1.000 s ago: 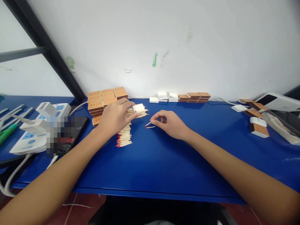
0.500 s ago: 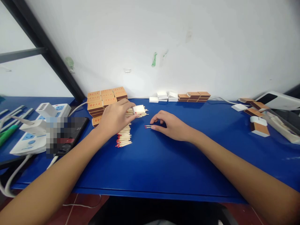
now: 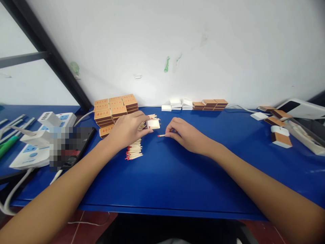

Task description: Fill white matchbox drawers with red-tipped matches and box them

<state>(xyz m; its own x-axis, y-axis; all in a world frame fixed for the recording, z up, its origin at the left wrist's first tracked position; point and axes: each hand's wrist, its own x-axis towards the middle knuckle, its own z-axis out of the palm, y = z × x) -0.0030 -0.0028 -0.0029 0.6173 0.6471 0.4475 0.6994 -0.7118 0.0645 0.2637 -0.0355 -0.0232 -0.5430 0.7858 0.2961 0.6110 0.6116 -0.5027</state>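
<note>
My left hand (image 3: 128, 128) grips a small white matchbox tray (image 3: 153, 124) between thumb and fingers, tilted so its inside faces me. A bit of red shows at the tray's left edge. Just right of it, my right hand (image 3: 186, 135) pinches matches (image 3: 161, 135) between thumb and forefinger, their red heads pointing left; how many is hard to tell. Below my left hand a pile of loose matches (image 3: 134, 149) lies on the blue table, red heads to the left. More matches (image 3: 155, 117) lie behind the tray, partly hidden.
Stacked matchboxes (image 3: 115, 108) stand at the back left. Along the wall are white trays (image 3: 175, 103) and brown sleeves (image 3: 210, 104). A power strip (image 3: 30, 149) and a phone (image 3: 78, 149) lie left; more sleeves (image 3: 281, 139) and a white device (image 3: 303, 109) sit right.
My right thumb and forefinger have closed on the matches that lay on the table. My left hand has moved the tray slightly right and toward me.
</note>
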